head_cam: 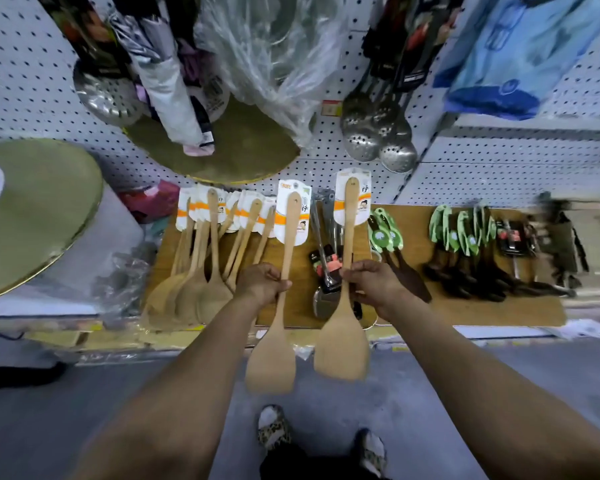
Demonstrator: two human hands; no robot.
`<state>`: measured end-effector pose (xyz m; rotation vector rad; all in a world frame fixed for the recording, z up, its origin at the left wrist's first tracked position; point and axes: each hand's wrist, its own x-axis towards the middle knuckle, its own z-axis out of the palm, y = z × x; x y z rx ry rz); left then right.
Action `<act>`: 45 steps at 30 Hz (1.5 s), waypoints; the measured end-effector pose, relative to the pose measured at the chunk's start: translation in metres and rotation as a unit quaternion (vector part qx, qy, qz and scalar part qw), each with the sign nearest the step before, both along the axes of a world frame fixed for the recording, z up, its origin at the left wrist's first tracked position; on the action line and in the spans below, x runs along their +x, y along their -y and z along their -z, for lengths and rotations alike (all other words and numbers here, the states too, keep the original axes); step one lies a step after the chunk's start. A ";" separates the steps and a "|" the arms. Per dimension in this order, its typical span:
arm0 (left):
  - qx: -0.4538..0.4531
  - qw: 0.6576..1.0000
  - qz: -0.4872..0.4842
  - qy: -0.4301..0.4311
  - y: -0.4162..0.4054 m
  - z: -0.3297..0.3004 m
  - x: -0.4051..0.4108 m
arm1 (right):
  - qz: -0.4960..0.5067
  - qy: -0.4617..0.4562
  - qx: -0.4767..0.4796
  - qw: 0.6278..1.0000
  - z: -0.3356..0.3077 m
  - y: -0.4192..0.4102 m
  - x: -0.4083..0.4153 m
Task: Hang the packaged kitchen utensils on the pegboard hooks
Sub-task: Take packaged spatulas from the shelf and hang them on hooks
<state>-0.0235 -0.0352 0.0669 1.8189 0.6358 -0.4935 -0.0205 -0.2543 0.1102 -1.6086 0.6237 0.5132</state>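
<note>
My left hand (262,282) grips the handle of a wooden spatula (272,355) that carries a white and orange card at its top. A second wooden spatula (342,344), carded the same way, is held by its handle in my right hand (371,280). Both blades point down toward me, and both card ends reach up toward the white pegboard (326,168). Left of my left hand, several more carded wooden spatulas (201,271) hang in a bunch in front of the wooden shelf (465,310).
Steel utensils (326,271) hang between my hands. Dark spatulas with green cards (465,251) hang to the right. Perforated steel skimmers (378,140) and a plastic-wrapped bundle (274,57) hang higher up. Round gold boards (32,216) sit at left. My feet stand on grey floor.
</note>
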 end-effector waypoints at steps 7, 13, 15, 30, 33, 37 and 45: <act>-0.018 0.996 0.045 0.069 0.125 -0.046 -0.025 | 0.037 0.052 0.005 0.998 -0.037 0.125 -0.044; -0.034 0.989 0.102 0.106 0.291 -0.074 -0.062 | 0.070 0.095 0.015 0.993 -0.063 0.285 -0.108; -0.055 0.984 0.120 0.116 0.350 -0.083 -0.073 | 0.093 0.117 0.018 0.989 -0.069 0.343 -0.129; -0.062 0.932 0.264 0.242 0.681 -0.179 -0.067 | 0.305 0.293 -0.028 0.906 -0.152 0.661 -0.169; -0.100 0.923 0.280 0.244 0.752 -0.184 -0.046 | 0.321 0.315 -0.041 0.892 -0.166 0.727 -0.157; -0.149 0.913 0.282 0.253 0.852 -0.188 -0.013 | 0.333 0.334 -0.069 0.879 -0.186 0.817 -0.136; -0.174 0.894 0.310 0.272 1.018 -0.199 0.033 | 0.346 0.335 -0.124 0.868 -0.212 0.975 -0.094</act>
